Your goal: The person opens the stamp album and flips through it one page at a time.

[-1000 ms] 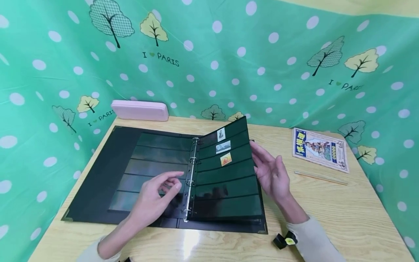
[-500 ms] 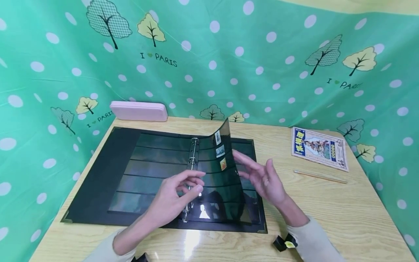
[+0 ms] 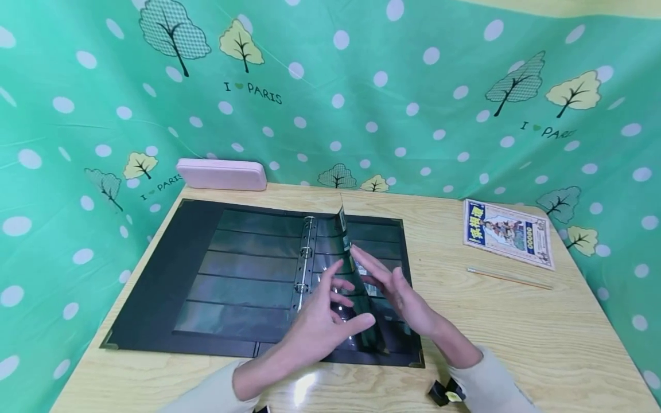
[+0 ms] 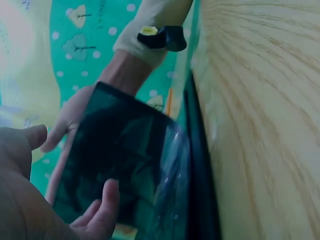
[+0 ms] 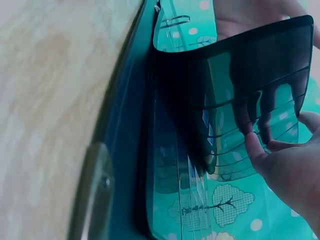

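A black ring-bound stamp album lies spread on the table. One of its dark pocket pages stands up from the rings and curves to the left. My right hand is at the right side of this page, its extended fingertips touching it. To the left of the page, my left hand has thumb and fingers spread apart. The left wrist view shows the page between both hands, with no grip by the left. Stamps on the raised page appear nearly edge-on; pale pieces show on the page beneath.
A pink case stands at the back left, against the green curtain. On the right lie a printed booklet and a pencil. Metal rings run along the album's spine.
The raised page has swung leftward from the right side to nearly upright. My right hand has moved left with it, and my left hand has come right towards the page, its fingers spreading.
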The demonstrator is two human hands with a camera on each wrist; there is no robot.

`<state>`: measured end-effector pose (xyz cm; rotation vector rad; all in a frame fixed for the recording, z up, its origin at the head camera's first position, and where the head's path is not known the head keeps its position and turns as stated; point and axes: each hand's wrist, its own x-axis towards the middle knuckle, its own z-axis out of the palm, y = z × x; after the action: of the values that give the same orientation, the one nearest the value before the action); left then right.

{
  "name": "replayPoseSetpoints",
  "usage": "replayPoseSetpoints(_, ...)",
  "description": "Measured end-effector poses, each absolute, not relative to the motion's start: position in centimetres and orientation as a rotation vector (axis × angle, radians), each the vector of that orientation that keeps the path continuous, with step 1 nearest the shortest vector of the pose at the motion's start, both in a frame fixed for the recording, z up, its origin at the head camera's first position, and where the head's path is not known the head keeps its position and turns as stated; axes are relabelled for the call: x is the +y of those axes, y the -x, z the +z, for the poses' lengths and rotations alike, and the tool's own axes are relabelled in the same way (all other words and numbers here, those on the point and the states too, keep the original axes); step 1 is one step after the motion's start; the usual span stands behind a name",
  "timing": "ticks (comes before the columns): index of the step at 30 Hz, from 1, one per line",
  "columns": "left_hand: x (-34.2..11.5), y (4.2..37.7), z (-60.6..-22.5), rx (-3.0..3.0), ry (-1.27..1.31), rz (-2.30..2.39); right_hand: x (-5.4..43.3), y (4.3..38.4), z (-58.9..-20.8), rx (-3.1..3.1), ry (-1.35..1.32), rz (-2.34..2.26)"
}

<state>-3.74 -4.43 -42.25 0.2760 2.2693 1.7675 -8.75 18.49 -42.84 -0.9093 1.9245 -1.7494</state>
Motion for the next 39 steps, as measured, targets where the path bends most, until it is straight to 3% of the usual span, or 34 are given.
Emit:
replayPoseSetpoints(9,-2.6,3.6,-42.5,2.379,-0.281,1.714,18.6,8.4,-42.5,1.795,0.995,-1.810)
replayPoseSetpoints(29,-8.3,3.9,-41.1,2.598,-0.570,1.755,20.6,10.8,-43.0,1.982,0.935,-1.978)
replayPoseSetpoints(39,-11.7,4.3,-40.0,2.749,-0.716,1.715,23.1,12.6,-44.9,2.414,0.596,-1.617)
